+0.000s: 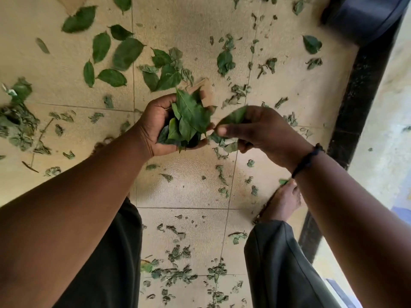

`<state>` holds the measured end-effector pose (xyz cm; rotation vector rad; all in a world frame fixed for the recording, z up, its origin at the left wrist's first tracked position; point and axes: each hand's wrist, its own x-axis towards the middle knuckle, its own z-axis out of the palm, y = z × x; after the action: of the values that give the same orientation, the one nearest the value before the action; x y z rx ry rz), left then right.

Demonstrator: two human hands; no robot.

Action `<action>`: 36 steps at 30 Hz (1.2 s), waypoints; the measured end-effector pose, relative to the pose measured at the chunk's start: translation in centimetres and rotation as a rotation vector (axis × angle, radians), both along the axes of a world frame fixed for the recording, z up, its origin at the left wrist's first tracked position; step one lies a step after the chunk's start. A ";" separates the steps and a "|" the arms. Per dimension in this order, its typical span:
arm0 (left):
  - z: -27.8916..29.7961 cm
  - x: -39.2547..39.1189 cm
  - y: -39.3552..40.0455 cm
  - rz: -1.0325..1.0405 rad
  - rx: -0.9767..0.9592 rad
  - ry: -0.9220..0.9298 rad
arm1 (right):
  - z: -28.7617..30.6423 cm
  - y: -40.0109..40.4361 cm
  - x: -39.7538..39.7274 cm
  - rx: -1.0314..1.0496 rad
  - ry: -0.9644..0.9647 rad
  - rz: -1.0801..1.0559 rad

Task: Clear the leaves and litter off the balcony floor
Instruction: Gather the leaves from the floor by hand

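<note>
My left hand (155, 125) is cupped around a bunch of green leaves (189, 118), held above the beige tiled floor (193, 190). My right hand (262, 132) sits just to its right and pinches a single green leaf (235, 116) between thumb and fingers, with a few crumpled bits under the palm. Fresh whole leaves (124, 54) lie scattered on the tiles ahead. Several dry, shrivelled leaf scraps (178, 254) lie between my legs.
A heap of wilted leaves (15, 125) lies at the left edge. A black kerb (355, 103) runs along the right side of the floor. A dark blue object (364, 16) stands at the top right. My bare foot (282, 201) rests near the kerb.
</note>
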<state>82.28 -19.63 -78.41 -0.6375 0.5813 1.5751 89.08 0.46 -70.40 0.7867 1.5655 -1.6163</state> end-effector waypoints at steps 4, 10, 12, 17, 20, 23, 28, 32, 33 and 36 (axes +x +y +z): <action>0.5 0.8 2.3 -0.120 0.027 0.022 | 1.7 -1.4 -1.4 0.290 0.122 0.321; 1.0 -0.2 3.9 -0.069 0.140 0.018 | -3.0 1.6 -0.7 0.584 0.088 -0.305; 0.8 -0.6 3.8 -0.045 0.173 0.035 | -6.6 2.1 0.0 0.616 -0.056 -0.247; 0.1 -1.7 2.0 0.067 0.188 0.020 | -13.1 -1.3 0.3 0.318 -0.396 -0.219; -0.6 -2.5 0.2 0.063 0.174 0.005 | -15.8 -3.1 -0.6 0.373 -0.359 -0.271; -0.9 -3.3 -1.9 0.019 0.131 0.031 | -17.2 -4.7 -1.6 0.408 -0.294 -0.357; -0.2 -4.1 -3.5 0.016 0.093 0.065 | -17.7 -5.8 -1.9 0.464 -0.246 -0.341; 0.9 -3.7 -3.9 0.049 0.080 0.062 | -14.2 -5.7 -0.6 0.380 -0.252 -0.423; 1.2 -3.5 -4.0 0.063 0.075 0.052 | -12.9 -5.6 -0.1 0.354 -0.252 -0.478; 2.6 -2.2 -4.2 0.106 0.051 0.022 | -7.6 -5.2 1.2 0.293 -0.238 -0.629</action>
<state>80.08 -23.84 -75.81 -0.6218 0.5297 1.6928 90.27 -4.73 -77.97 1.6970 1.4775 -1.6359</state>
